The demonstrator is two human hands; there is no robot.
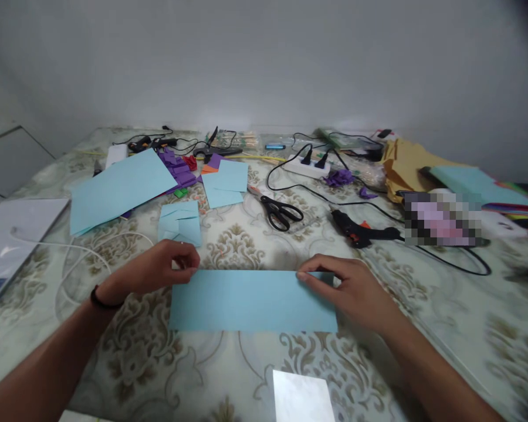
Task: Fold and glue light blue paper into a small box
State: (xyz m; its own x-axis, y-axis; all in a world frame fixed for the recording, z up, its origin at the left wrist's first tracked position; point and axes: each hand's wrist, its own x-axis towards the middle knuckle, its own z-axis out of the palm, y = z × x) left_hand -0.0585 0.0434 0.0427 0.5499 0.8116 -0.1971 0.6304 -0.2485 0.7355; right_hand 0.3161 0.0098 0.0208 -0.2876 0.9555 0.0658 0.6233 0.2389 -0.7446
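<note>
The long blue paper (250,305) lay on the table (220,363), on the near side of the scissors (273,204), and no cut showed in it. Little blue squares (233,174) sat to the left of the scissors, and a small blue pile (188,230) lay left of them too, but a bit nearer, so it looked like some small bits were already done. The big blue sheets (118,193), much farther left of the scissors, looked whole, so there seemed to be plenty of paper left to work on. The long blue paper ran from left to right, with one short end to the left, the other to the right, and one long edge facing the scissors. The right hand (352,287) pinched that far edge near its right end. The left hand (165,264) bent its fingers over the far left corner, but the tips were hard to see, so I could not tell if they pinched the paper or just touched it. The glue gun (354,230) lay to the right of the scissors, with no hand on it.
</note>
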